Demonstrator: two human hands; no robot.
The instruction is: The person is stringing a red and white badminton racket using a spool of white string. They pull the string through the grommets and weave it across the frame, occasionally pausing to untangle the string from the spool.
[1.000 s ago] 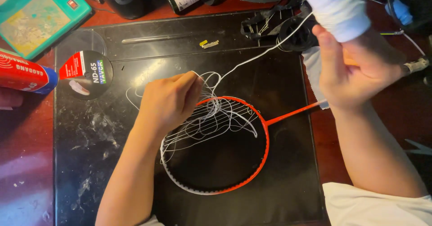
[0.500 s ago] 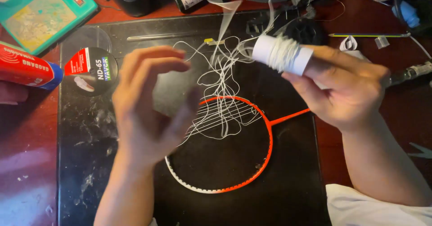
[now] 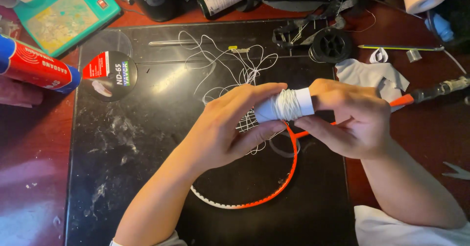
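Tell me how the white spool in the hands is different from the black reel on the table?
The white spool is wound with white string, while the black reel looks bare, its spokes showing. The white spool is held sideways between the left hand and right hand, above the orange racket; the black reel lies flat, untouched, near the table's far edge. Both are round holders for string.

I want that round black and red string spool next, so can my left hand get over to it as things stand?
Probably yes. The string spool lies flat on the black mat with bare mat between it and the left hand. But that hand's fingers now grip the white thread roll and must let go first.
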